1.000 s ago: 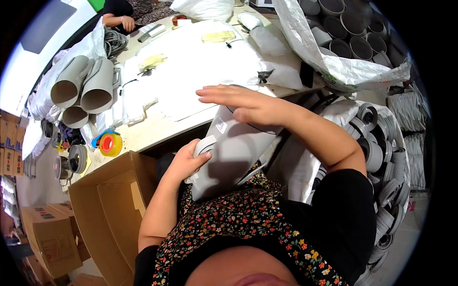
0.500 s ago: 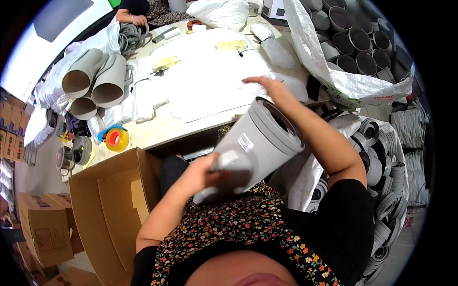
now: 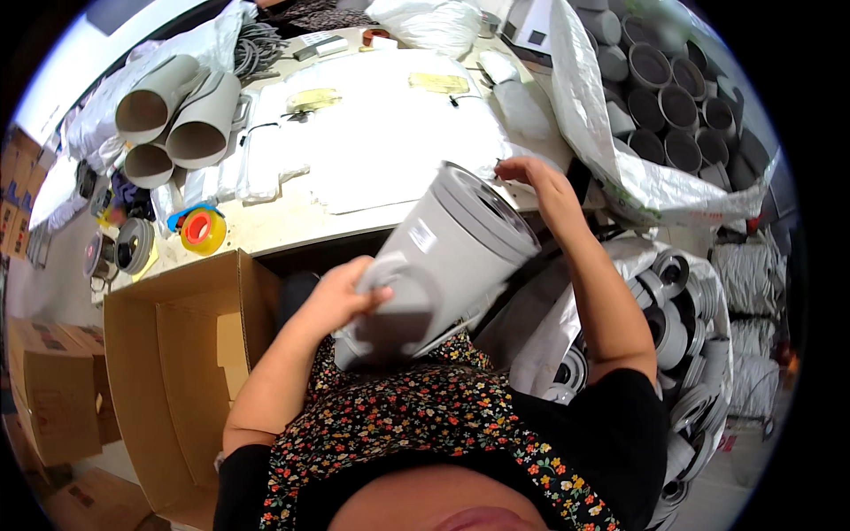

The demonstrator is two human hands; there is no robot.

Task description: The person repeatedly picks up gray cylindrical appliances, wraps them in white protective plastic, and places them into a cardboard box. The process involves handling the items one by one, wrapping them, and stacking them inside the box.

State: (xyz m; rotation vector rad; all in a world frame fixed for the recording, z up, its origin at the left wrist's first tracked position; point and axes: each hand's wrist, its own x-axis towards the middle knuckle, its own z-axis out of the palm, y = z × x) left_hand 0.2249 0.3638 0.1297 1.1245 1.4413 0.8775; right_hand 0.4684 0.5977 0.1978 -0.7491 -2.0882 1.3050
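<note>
Tilted over my lap is a grey cylindrical canister [image 3: 403, 257] with a small white label and a ringed, recessed top end facing up and right. My left hand [image 3: 347, 296] grips it low on its side, around what looks like a handle. The canister's lower end rests near my apron. Apart from it, to the right of its top end, my right hand [image 3: 536, 177] is raised by the table edge, fingers loosely bent and apart, with nothing visible in it. White plastic-wrapped packs [image 3: 381, 142] lie just beyond on the table.
An open cardboard box [image 3: 173, 327] stands at my left. Grey tubes [image 3: 199, 133] and a yellow tape roll [image 3: 204, 232] sit on the table's left. At the right are a white sack [image 3: 575, 106] of grey cups and another bag of grey ring-shaped parts [image 3: 673, 336].
My right hand has drawn back from over the white packs toward the table's right edge. The canister stays in my left hand. A co-worker's hand at the far edge has left the view.
</note>
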